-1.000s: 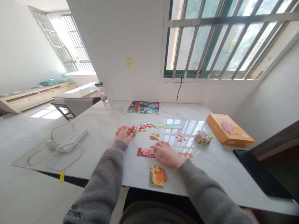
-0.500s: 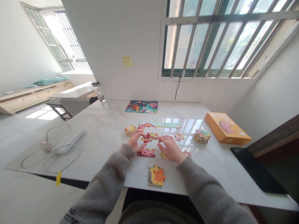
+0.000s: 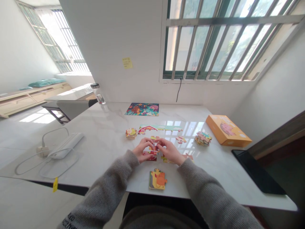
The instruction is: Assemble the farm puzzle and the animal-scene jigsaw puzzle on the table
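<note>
I find the grip of my left hand [image 3: 142, 150] pinching a puzzle piece [image 3: 154, 148]. My right hand [image 3: 169, 152] meets its right side; whether that grip pinches, I cannot tell. Piece location: between both hands, over the worktop [image 3: 107, 140].

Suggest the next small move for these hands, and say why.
Perhaps ease the puzzle piece toward the pink piece: the left hand and right hand both have fingers at it, and the two pieces appear close together.

On the table [image 3: 102, 146], a puzzle strip [image 3: 164, 128] lies between left stack [image 3: 131, 133] and right stack [image 3: 203, 139] — picture sheet [image 3: 142, 109] behind.
</note>
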`<state>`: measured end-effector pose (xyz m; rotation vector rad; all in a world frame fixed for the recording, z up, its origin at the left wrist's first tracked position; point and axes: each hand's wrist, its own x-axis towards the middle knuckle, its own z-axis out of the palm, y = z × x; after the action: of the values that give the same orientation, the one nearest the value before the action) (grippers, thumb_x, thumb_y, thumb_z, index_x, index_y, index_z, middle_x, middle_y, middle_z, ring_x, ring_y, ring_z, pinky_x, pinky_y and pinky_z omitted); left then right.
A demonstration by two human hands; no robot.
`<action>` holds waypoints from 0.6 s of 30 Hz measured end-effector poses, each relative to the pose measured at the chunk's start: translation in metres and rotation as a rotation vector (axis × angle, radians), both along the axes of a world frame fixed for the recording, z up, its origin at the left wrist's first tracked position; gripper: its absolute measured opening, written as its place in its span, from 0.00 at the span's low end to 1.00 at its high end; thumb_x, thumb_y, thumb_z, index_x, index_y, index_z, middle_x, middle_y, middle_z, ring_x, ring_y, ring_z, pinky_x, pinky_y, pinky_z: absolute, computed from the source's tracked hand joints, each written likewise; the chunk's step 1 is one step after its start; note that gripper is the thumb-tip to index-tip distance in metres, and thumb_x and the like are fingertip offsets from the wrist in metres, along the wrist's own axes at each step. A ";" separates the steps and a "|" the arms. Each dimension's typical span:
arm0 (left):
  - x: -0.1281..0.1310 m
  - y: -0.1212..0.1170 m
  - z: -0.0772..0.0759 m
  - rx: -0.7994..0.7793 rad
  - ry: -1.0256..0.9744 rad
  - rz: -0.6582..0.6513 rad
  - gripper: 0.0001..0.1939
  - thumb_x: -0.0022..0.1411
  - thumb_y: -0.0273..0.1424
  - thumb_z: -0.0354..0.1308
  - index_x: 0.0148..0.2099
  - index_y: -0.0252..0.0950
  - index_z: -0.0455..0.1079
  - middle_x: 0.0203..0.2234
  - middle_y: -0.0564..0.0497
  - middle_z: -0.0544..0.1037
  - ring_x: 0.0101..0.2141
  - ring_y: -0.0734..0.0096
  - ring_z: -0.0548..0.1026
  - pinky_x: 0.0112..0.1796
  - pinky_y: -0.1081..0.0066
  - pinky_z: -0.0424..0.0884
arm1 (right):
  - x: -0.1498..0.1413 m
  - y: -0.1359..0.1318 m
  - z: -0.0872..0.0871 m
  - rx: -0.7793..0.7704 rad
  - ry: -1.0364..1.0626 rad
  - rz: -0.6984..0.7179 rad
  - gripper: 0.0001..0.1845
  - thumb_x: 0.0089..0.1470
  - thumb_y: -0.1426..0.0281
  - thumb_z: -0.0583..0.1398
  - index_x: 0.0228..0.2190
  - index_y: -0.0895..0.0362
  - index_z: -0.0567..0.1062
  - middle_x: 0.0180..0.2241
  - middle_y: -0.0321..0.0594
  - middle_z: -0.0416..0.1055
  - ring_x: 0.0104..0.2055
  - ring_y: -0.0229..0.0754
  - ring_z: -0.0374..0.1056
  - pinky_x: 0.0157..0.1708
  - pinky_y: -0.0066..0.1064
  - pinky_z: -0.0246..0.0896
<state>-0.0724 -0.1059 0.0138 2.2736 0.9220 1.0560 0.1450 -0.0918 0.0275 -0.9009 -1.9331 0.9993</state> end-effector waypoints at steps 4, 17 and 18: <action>-0.002 0.003 0.003 0.094 -0.023 0.096 0.04 0.58 0.27 0.61 0.38 0.39 0.72 0.45 0.44 0.71 0.49 0.58 0.70 0.54 0.56 0.68 | 0.000 0.001 -0.001 -0.067 0.069 0.005 0.24 0.60 0.67 0.56 0.57 0.58 0.67 0.30 0.36 0.74 0.33 0.39 0.70 0.37 0.34 0.66; -0.005 0.002 0.010 0.265 0.026 0.228 0.23 0.55 0.34 0.65 0.54 0.39 0.68 0.45 0.43 0.73 0.48 0.55 0.71 0.50 0.55 0.71 | -0.004 -0.004 0.001 -0.260 0.278 -0.106 0.20 0.57 0.58 0.61 0.47 0.56 0.73 0.31 0.40 0.79 0.35 0.43 0.75 0.36 0.35 0.69; -0.004 0.002 0.008 0.284 0.038 0.215 0.25 0.54 0.35 0.66 0.54 0.39 0.68 0.45 0.43 0.73 0.47 0.55 0.71 0.50 0.55 0.71 | -0.004 -0.004 0.002 -0.270 0.279 -0.113 0.21 0.57 0.58 0.61 0.48 0.56 0.73 0.31 0.40 0.79 0.34 0.43 0.75 0.35 0.34 0.69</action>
<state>-0.0768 -0.1038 0.0222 2.4712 1.1140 1.3128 0.1414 -0.0961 0.0292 -0.9516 -1.5225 1.2655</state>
